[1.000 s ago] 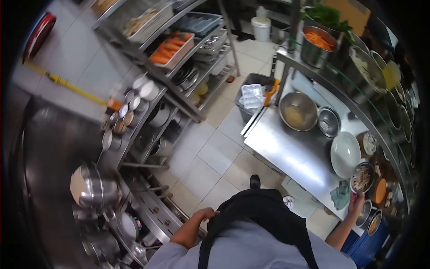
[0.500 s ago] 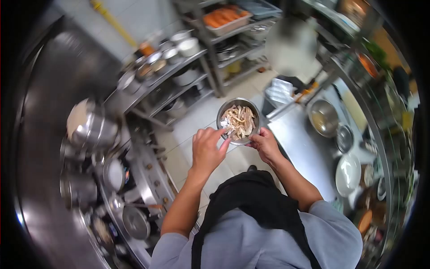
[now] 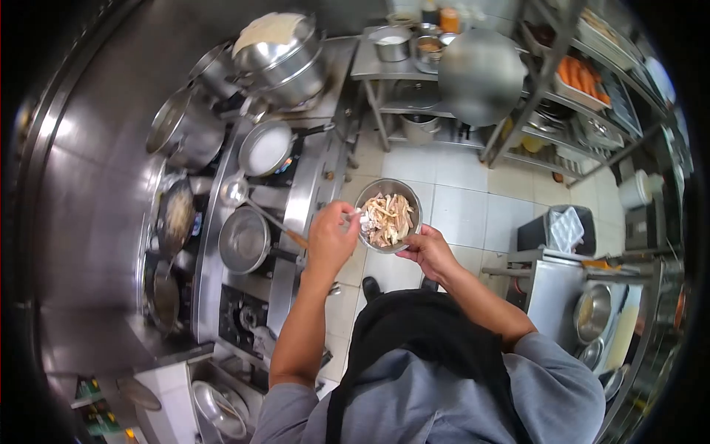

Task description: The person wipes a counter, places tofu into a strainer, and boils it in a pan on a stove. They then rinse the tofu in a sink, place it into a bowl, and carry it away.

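Note:
A round metal bowl (image 3: 367,190) is held out over the floor in front of me. Inside it are pale, brownish strips of food (image 3: 388,218), with some white stuff near the left rim. My right hand (image 3: 430,251) grips the bowl by its lower right rim. At the left rim, my left hand (image 3: 333,231) has thumb and fingers drawn together. A small white bit shows at its fingertips, but I cannot make out what it is.
Left of me is a stove with a pan of white contents (image 3: 268,149), a metal pan (image 3: 245,240) and a ladle (image 3: 235,191). A big steamer pot (image 3: 288,70) stands farther back. Shelves, a black bin (image 3: 529,235) and a counter (image 3: 549,285) are to the right.
My view has turned left toward the stove, and the counter has shifted to the right edge. My left fingers have drawn together at the bowl's rim; the right hand still holds the bowl.

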A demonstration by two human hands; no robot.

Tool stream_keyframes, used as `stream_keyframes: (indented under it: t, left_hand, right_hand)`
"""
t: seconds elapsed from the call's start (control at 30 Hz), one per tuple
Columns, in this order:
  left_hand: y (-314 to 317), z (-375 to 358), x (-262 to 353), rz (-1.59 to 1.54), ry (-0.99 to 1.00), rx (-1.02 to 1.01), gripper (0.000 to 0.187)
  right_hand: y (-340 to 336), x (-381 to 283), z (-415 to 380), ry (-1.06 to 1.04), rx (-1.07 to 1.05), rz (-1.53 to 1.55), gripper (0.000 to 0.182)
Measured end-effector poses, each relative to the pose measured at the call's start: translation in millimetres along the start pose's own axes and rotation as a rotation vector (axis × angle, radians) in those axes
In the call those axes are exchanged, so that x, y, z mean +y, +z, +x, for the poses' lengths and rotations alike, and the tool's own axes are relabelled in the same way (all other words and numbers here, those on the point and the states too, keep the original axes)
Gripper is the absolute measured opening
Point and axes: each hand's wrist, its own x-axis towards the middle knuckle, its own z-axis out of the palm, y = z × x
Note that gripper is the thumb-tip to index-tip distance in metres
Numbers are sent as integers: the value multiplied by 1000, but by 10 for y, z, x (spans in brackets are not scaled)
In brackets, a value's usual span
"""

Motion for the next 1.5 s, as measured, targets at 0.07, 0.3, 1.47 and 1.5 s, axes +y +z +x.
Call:
stream_keyframes:
  t: [0.07,0.3,1.47,1.5]
  left_hand:
    - [-183,-54,-103,-64,-16,66,17]
    - [-496,-331,-664,456,-151,-198,20]
    - [-3528,16,-3541,66,-596,-45,29]
    - [-3634,48,-3572,73,-548,64,27]
  right_hand:
    - [124,90,108,58,-47,-47,16]
    - [679,439,596,108,-264,-298,20]
    - [4060,2224,2527,427,-341,-301,27]
    - [4064,2252,2580,438,-327,-310,29]
